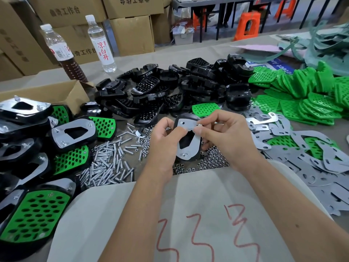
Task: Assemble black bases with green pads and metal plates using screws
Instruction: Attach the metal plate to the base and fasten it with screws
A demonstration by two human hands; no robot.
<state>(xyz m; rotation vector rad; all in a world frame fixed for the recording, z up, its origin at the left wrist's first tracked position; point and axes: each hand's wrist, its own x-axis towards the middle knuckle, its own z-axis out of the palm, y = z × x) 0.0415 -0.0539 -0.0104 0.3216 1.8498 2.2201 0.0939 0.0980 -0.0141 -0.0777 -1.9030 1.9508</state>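
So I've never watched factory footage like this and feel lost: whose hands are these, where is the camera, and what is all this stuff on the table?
There is no machine here. A camera worn on a person's head looks down at their two bare hands. The left hand holds a black plastic base with a grey metal plate on it; the right hand pinches something small and shiny at the plate's upper corner. On the cloth-covered table lie silver screws, small nuts, loose black bases, green perforated pads, spare plates and, at left, finished pieces.
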